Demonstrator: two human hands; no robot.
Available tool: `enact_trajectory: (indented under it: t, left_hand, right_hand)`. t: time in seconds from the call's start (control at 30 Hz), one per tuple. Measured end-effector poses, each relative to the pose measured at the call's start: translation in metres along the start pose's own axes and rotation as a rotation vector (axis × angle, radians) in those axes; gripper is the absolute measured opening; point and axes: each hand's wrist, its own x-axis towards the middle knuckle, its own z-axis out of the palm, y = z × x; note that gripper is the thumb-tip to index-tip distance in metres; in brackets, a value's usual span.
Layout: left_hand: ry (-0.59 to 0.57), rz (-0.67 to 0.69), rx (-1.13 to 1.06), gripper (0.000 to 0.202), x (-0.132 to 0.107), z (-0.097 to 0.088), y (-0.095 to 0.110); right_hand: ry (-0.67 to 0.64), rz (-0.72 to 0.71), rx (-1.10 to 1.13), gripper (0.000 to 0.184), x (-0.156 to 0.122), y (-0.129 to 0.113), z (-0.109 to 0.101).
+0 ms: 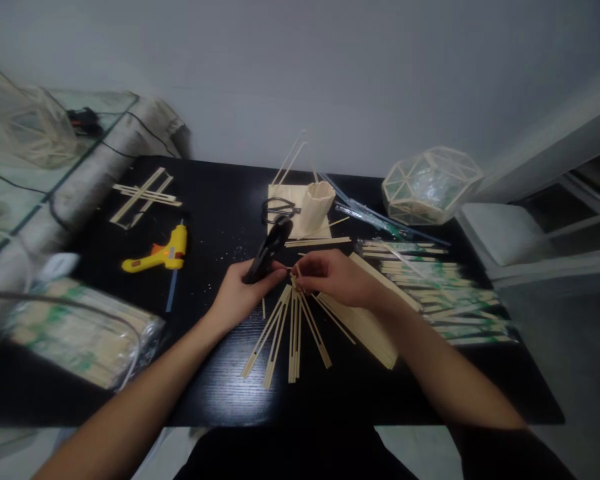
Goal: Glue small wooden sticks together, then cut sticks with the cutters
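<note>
My left hand (245,287) is closed around a black tool (270,250) that slants up and away; its exact kind is blurred. My right hand (335,277) pinches a short piece of pale wooden stick (295,272), close to my left fingertips. Below my hands, joined pairs of thin wooden sticks (294,333) fan out toward me on the black table. Just beyond the black tool lies a dark loop-handled item (279,208), resembling scissors, on a wooden slat base (275,193). A pale wooden cylinder (316,208) stands on that base.
A yellow glue gun (163,253) and crossed stick frames (145,197) lie left on the black table (215,193). Wrapped stick bundles (80,327) are near left; more stick packs (440,287) lie right. A slat panel (365,327) is under my right forearm. A faceted frame (430,187) stands back right.
</note>
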Motion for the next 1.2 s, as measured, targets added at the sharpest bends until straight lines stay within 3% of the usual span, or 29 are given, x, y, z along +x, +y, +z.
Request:
enact_trajectory:
  t: [0.1,0.3,0.77,0.93,1.2]
  left_hand:
    - [0.033,-0.046,-0.081,0.027,-0.002,0.003,0.002]
    - [0.047,-0.082,-0.112,0.023,0.000,0.001,-0.001]
    - [0.079,-0.137,-0.167,0.027,0.000,0.003,-0.003]
    - [0.045,-0.206,-0.231,0.028,0.000,0.002,-0.005]
    - [0.010,-0.195,-0.226,0.028,0.000,0.001,-0.004]
  right_hand:
    - [-0.013,0.021,0.180,0.021,0.005,0.006,0.006]
    - [0.101,0.041,0.282,0.040,0.010,0.012,0.011]
    - [0.148,0.056,0.290,0.044,0.009,0.012,0.017]
    - [0.157,0.063,0.335,0.051,0.010,0.011,0.019]
    - [0.178,0.051,0.321,0.051,0.009,0.010,0.022]
